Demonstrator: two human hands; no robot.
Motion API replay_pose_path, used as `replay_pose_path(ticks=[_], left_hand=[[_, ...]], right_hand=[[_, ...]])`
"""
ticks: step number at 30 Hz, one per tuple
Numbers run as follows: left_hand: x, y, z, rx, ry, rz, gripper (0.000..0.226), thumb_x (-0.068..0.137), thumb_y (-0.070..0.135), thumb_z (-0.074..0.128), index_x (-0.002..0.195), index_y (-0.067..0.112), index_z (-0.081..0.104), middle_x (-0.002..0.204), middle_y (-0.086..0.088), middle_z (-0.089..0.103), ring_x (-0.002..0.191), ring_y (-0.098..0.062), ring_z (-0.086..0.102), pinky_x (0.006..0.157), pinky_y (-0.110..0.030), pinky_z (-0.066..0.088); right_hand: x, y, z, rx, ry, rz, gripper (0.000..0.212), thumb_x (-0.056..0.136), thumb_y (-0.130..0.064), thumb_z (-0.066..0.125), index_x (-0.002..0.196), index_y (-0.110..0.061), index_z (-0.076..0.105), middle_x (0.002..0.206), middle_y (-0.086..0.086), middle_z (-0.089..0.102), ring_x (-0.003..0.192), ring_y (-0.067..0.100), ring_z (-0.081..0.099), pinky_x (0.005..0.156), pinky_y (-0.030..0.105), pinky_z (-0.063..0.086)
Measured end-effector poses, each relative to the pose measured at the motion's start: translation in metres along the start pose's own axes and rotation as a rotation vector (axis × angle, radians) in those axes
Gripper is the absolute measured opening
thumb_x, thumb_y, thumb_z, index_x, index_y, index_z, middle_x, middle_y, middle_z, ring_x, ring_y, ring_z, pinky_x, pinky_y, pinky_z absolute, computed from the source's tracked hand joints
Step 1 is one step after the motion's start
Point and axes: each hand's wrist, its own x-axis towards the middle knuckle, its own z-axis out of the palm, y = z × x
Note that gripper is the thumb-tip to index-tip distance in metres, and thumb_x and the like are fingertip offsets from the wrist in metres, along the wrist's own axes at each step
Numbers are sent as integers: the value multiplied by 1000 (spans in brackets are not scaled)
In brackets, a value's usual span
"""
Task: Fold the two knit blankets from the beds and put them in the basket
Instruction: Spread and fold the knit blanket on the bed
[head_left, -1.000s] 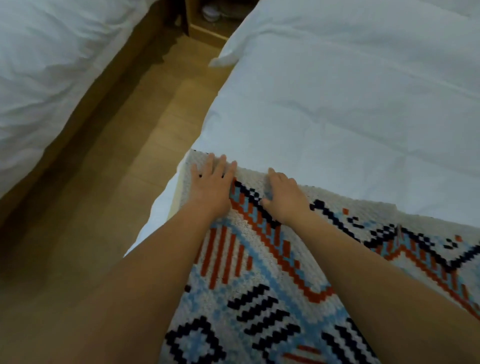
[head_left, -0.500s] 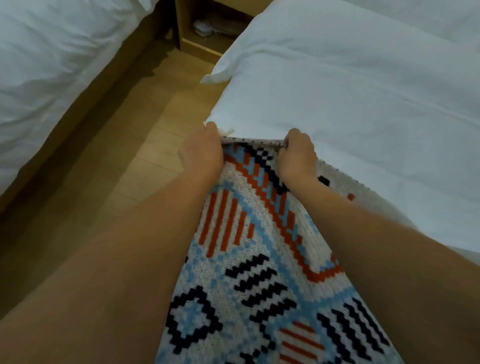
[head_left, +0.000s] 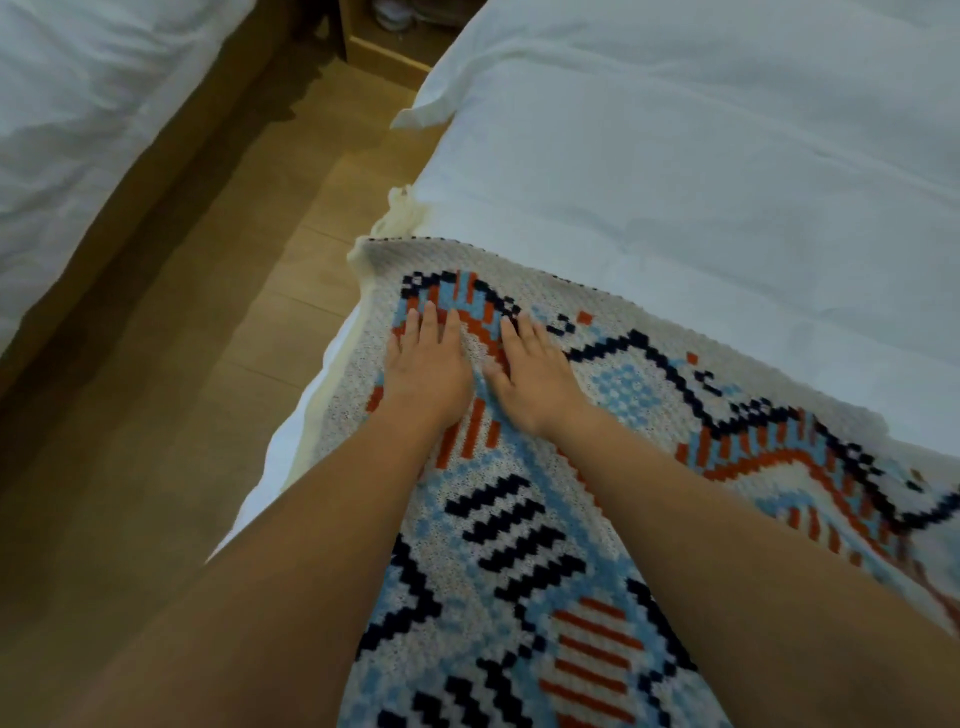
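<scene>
My left hand (head_left: 426, 371) and right hand (head_left: 530, 382) lay flat, fingers spread, gripping nothing, side by side on the knit blanket (head_left: 519, 545) spread over the bed (head_left: 701, 182) corner.

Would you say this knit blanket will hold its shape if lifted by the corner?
Probably not: the knit blanket looks floppy, draping over the bed edge. Its open, chunky stitches suggest it may stretch and sag.
</scene>
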Motion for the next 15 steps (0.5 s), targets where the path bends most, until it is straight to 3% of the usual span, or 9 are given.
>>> replay_pose_path(ticks=[7,12,15], left_hand=[[-59,31,25,39,-51,76,57,100,34,24,149,15,3,158,-6,-2,145,-24,-4,118,-42,4],[-124,75,61,54,-113,128,55,101,36,20,149,14,6,159,-2,2,145,-21,0,117,-41,8],[-167,111,85,78,-151,150,54,101,37,22,149,16,8,158,-1,4,145,-20,1,117,-42,10]], right_hand=[[-67,23,1,59,-22,41,63,98,-38,31,149,-16,1,159,7,-2,146,23,-1,118,38,4],[-149,75,10,39,10,78,60,98,-35,35,148,-10,12,157,13,11,144,28,11,117,37,13],[-209,115,20,60,-26,161,59,99,-34,33,148,-12,10,158,11,8,145,27,8,118,38,12]])
